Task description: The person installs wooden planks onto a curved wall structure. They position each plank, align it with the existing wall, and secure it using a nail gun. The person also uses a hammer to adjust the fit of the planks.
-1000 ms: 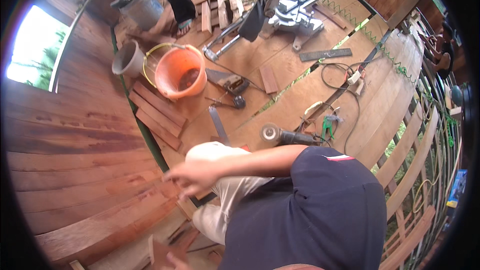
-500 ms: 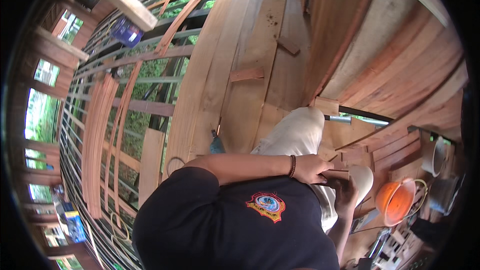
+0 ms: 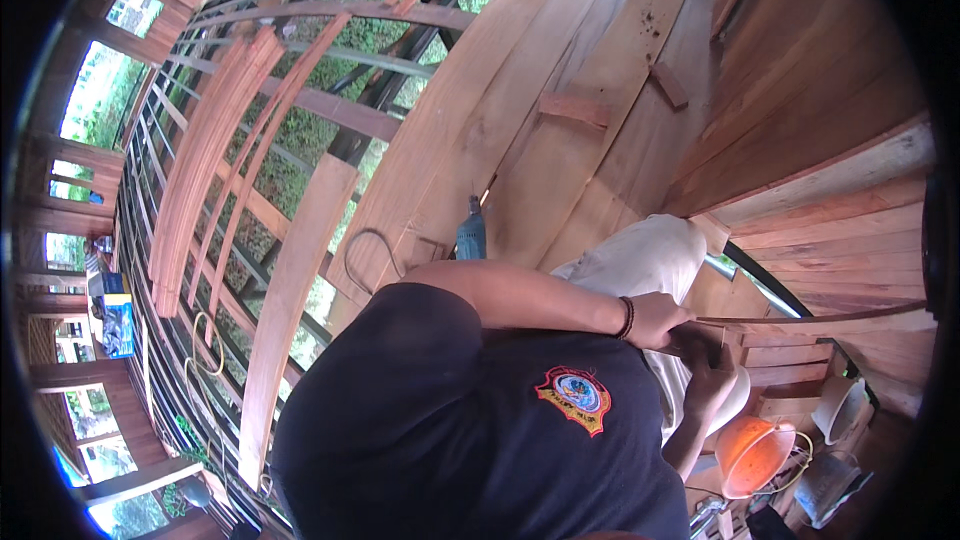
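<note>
While the left hand [image 3: 655, 320] curls closed on one end of a brown wooden piece [image 3: 694, 341], the right hand [image 3: 708, 385] bends around its other end. It lies between them, above the pale trousers [image 3: 640, 258].

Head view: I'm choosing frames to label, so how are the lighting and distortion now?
Head view: daylight bleaches the upper-left window opening; head view: fisheye distortion bows the stacked wood strips, and corners are black; head view: the right hand looks more shaded than the left hand.
</note>
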A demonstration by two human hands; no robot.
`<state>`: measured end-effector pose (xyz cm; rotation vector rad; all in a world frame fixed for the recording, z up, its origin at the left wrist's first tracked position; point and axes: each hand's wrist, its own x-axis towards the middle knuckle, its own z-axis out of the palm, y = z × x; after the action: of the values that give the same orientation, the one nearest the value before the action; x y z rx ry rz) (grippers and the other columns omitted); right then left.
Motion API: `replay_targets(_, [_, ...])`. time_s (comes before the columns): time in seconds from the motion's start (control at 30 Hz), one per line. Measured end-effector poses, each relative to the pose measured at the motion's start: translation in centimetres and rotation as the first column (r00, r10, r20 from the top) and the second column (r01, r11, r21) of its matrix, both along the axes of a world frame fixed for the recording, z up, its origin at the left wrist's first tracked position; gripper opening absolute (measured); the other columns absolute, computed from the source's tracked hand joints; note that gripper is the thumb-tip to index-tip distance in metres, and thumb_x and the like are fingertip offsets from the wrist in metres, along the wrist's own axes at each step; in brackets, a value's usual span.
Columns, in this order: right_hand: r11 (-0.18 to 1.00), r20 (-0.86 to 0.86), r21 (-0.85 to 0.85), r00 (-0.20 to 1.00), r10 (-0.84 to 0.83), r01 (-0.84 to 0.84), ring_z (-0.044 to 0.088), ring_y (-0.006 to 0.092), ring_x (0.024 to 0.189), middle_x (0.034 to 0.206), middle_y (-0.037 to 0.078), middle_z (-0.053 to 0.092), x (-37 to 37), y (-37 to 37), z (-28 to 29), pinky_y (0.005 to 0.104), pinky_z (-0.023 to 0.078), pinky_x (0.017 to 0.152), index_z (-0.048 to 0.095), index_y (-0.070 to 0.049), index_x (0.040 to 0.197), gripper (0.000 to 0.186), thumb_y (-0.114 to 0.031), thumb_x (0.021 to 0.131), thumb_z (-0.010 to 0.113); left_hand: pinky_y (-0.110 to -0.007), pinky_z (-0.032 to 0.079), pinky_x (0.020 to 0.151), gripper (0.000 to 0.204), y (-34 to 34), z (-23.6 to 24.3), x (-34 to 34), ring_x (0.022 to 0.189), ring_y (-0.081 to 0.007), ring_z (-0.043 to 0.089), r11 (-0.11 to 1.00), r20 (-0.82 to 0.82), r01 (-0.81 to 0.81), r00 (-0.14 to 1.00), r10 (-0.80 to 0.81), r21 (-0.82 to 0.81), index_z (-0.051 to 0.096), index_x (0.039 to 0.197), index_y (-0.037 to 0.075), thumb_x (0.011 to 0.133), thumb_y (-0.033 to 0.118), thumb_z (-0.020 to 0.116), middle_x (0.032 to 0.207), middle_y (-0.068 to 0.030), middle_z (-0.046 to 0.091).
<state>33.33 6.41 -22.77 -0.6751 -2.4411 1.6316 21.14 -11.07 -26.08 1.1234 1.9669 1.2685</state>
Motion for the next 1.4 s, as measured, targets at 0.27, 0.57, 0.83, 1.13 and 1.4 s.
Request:
replay_targets(0.27, [0.950,-0.118,-0.304,0.993,0.032,-0.067,0.062,0.0109,0.085,0.095,0.005,0.072,-2.6,-0.8,1.2,0.0271,0.051,0.078,0.070,0.006,0.109,0.026,-0.018,0.099,0.070,-0.047,0.053,0.079,0.041,-1.6,0.8,-1.9,0.088,-0.0421,0.069,0.963,0.136,-0.230,0.968,0.211,0.141,0.068,0.107,0.004,0.102,0.044,0.059,0.091,-0.0234,0.071])
replay_targets(0.57, [0.902,-0.057,-0.229,0.930,0.363,-0.366,0.067,0.0148,0.074,0.081,0.006,0.070,-3.9,-3.6,4.6,0.0319,0.054,0.068,0.067,0.000,0.100,0.018,-0.017,0.102,0.064,-0.036,0.055,0.093,0.032,-3.2,-6.3,-5.0,0.102,-0.0199,0.067,0.964,0.191,-0.002,0.980,-0.051,0.266,0.068,0.116,-0.005,0.107,0.012,0.042,0.105,-0.0153,0.073])
replay_targets(0.83, [0.989,-0.220,-0.147,0.975,-0.021,-0.012,0.073,0.0302,0.078,0.083,0.018,0.073,1.2,-2.7,-0.8,0.0422,0.056,0.071,0.071,0.003,0.101,0.032,-0.028,0.093,0.073,-0.033,0.052,0.094,0.026,0.6,3.7,-5.1,0.109,-0.0169,0.066,0.924,0.456,0.382,0.823,-0.338,-0.005,0.066,0.119,-0.004,0.100,0.014,0.065,0.113,-0.0092,0.071])
replay_targets(1.13, [0.988,-0.276,0.119,0.959,-0.058,0.094,0.067,0.0451,0.081,0.079,0.022,0.067,3.8,-4.3,3.2,0.0527,0.052,0.071,0.060,-0.001,0.093,0.027,-0.023,0.088,0.074,-0.046,0.056,0.073,0.036,-0.4,10.7,-4.4,0.086,-0.0471,0.071,0.805,-0.222,0.476,0.794,-0.567,-0.354,0.060,0.123,-0.006,0.093,0.012,0.069,0.089,-0.0274,0.071])
replay_targets(1.4, [0.996,-0.183,-0.050,0.980,-0.081,0.073,0.067,0.0475,0.086,0.086,0.026,0.069,2.7,-5.6,-2.8,0.0539,0.053,0.078,0.065,0.000,0.098,0.032,-0.031,0.093,0.069,-0.045,0.055,0.075,0.038,-0.8,5.7,-4.1,0.089,-0.0424,0.073,0.803,-0.055,0.434,0.867,-0.496,-0.408,0.058,0.119,-0.007,0.095,0.021,0.068,0.092,-0.0268,0.071])
